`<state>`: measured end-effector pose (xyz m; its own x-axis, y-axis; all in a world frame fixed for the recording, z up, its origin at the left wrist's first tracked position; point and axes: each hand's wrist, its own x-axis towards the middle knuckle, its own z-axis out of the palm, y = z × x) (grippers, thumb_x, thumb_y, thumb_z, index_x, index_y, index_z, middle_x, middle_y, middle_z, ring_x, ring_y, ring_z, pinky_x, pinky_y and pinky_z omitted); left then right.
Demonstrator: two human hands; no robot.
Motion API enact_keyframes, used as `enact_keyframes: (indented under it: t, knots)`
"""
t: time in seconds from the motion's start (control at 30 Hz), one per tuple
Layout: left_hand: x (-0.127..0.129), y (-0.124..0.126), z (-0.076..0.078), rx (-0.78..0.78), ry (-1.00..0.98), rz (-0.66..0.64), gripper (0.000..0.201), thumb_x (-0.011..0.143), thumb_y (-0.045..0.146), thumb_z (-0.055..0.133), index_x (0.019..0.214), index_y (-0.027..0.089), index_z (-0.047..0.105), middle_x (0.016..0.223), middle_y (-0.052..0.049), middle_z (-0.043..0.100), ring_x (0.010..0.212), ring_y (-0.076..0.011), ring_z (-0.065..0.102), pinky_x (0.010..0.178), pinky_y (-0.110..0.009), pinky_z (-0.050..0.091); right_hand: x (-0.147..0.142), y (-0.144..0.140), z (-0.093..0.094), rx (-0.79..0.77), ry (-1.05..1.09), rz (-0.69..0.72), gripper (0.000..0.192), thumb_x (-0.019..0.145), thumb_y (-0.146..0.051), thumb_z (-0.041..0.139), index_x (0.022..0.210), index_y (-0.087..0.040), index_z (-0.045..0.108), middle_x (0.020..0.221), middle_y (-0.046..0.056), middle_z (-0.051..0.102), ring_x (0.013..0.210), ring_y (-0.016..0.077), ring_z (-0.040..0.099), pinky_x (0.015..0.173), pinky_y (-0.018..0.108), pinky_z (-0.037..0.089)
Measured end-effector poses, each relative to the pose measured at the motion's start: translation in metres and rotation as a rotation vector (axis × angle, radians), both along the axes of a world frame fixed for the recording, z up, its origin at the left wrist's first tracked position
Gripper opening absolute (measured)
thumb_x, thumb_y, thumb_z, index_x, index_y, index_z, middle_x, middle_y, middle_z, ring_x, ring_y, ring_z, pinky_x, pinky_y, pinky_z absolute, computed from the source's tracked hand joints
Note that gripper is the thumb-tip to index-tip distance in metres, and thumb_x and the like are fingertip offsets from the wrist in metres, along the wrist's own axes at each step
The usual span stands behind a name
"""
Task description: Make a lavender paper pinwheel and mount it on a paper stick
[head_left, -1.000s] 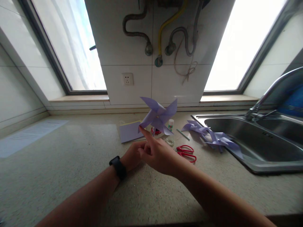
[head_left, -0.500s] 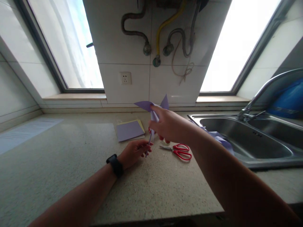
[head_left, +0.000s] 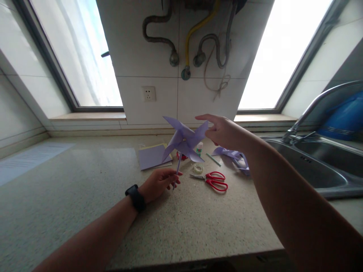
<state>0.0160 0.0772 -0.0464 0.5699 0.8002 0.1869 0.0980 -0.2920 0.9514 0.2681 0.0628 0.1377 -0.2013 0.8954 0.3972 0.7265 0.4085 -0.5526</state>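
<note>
A purple paper pinwheel (head_left: 183, 140) stands upright on a thin purple stick, its folded blades facing me. My left hand (head_left: 162, 182) is closed around the lower stick, just above the counter. Beside the right-hand blade is my right hand (head_left: 222, 128), index finger stretched out and the other fingers partly bent. It holds nothing; whether a fingertip touches the blade I cannot tell. Red-handled scissors (head_left: 211, 180) lie right of the left hand, with a roll of clear tape (head_left: 197, 169) behind them. A small glue bottle (head_left: 199, 149) is partly hidden by the pinwheel.
Purple paper (head_left: 147, 158) is stacked behind my left hand, over yellow sheets. Folded purple paper pieces (head_left: 234, 156) and a pale green stick (head_left: 213, 159) lie to the right, near the steel sink (head_left: 337, 193). A printed sheet (head_left: 34, 156) lies far left.
My right hand has moved right, off the pinwheel, uncovering its blades and centre. The pinwheel's blades now sit at a different angle. My left hand keeps hold of the stick.
</note>
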Motion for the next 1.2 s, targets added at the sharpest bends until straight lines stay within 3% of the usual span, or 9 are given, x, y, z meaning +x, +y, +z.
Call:
enact_keyframes:
  t: [0.07, 0.17, 0.33, 0.53, 0.63, 0.8, 0.9, 1.03, 1.2]
  knots:
    - [0.000, 0.001, -0.001, -0.005, -0.004, 0.004, 0.030, 0.096, 0.039, 0.062, 0.112, 0.017, 0.073, 0.089, -0.008, 0.075, 0.070, -0.0151, 0.065, 0.061, -0.027, 0.050, 0.010, 0.005, -0.006, 0.044, -0.079, -0.014, 0.048, 0.078, -0.013, 0.054, 0.121, -0.018, 0.074, 0.049, -0.005, 0.052, 0.041, 0.0106, 0.041, 0.044, 0.028, 0.032]
    - [-0.001, 0.003, -0.002, -0.010, -0.013, 0.025, 0.030, 0.096, 0.039, 0.062, 0.114, 0.017, 0.072, 0.090, -0.008, 0.075, 0.071, -0.0154, 0.066, 0.060, -0.026, 0.050, 0.017, 0.001, -0.012, 0.032, -0.154, -0.007, 0.038, 0.076, -0.014, 0.054, 0.102, -0.020, 0.081, 0.052, -0.003, 0.057, 0.042, 0.0107, 0.041, 0.047, 0.029, 0.033]
    - [-0.001, 0.004, -0.003, -0.008, -0.025, 0.056, 0.030, 0.095, 0.038, 0.061, 0.113, 0.016, 0.072, 0.090, -0.008, 0.075, 0.071, -0.0154, 0.066, 0.060, -0.026, 0.049, 0.011, -0.020, -0.031, 0.002, -0.347, 0.025, 0.044, 0.076, -0.015, 0.056, 0.113, -0.025, 0.078, 0.063, 0.001, 0.068, 0.046, 0.0132, 0.050, 0.048, 0.029, 0.032]
    - [0.000, 0.004, -0.004, -0.006, -0.035, 0.061, 0.031, 0.093, 0.040, 0.064, 0.112, 0.017, 0.073, 0.089, -0.007, 0.074, 0.070, -0.0155, 0.066, 0.059, -0.026, 0.049, -0.018, -0.044, -0.060, -0.007, -0.455, 0.111, 0.057, 0.079, -0.018, 0.058, 0.135, -0.025, 0.066, 0.059, 0.000, 0.064, 0.046, 0.0139, 0.048, 0.047, 0.028, 0.027]
    - [-0.001, 0.004, -0.004, -0.009, -0.035, 0.054, 0.031, 0.093, 0.041, 0.064, 0.112, 0.017, 0.073, 0.089, -0.008, 0.075, 0.071, -0.0158, 0.066, 0.059, -0.026, 0.048, -0.038, -0.052, -0.059, -0.001, -0.464, 0.111, 0.057, 0.081, -0.018, 0.057, 0.137, -0.022, 0.063, 0.054, -0.001, 0.058, 0.044, 0.0136, 0.041, 0.047, 0.029, 0.023]
    - [0.000, 0.003, -0.001, 0.001, -0.049, 0.050, 0.027, 0.093, 0.039, 0.064, 0.104, 0.016, 0.074, 0.083, -0.006, 0.073, 0.068, -0.0148, 0.065, 0.058, -0.025, 0.047, -0.062, -0.056, -0.049, -0.024, -0.475, 0.091, 0.050, 0.086, -0.025, 0.056, 0.134, -0.019, 0.063, 0.068, 0.006, 0.068, 0.054, 0.0179, 0.051, 0.048, 0.029, 0.023]
    - [0.001, 0.002, 0.001, 0.005, -0.052, 0.048, 0.027, 0.092, 0.039, 0.064, 0.100, 0.015, 0.073, 0.082, -0.006, 0.072, 0.067, -0.0149, 0.065, 0.057, -0.025, 0.048, -0.065, -0.057, -0.046, -0.006, -0.419, 0.095, 0.046, 0.084, -0.022, 0.057, 0.129, -0.020, 0.066, 0.070, 0.005, 0.068, 0.056, 0.0167, 0.052, 0.050, 0.029, 0.026]
    - [0.002, 0.001, 0.002, 0.013, -0.047, 0.065, 0.028, 0.093, 0.039, 0.064, 0.106, 0.016, 0.073, 0.086, -0.007, 0.074, 0.068, -0.0156, 0.065, 0.058, -0.026, 0.048, -0.052, -0.056, -0.046, 0.073, -0.222, 0.089, 0.028, 0.087, -0.021, 0.056, 0.106, -0.024, 0.076, 0.059, -0.002, 0.058, 0.050, 0.0116, 0.044, 0.052, 0.029, 0.028]
    - [0.001, 0.003, -0.001, 0.059, -0.050, 0.117, 0.029, 0.092, 0.041, 0.067, 0.103, 0.016, 0.074, 0.084, -0.007, 0.073, 0.068, -0.0148, 0.063, 0.061, -0.026, 0.048, -0.026, -0.041, -0.062, 0.109, 0.340, -0.015, 0.017, 0.086, -0.027, 0.062, 0.097, -0.020, 0.072, 0.063, -0.002, 0.060, 0.051, 0.0106, 0.050, 0.048, 0.027, 0.035]
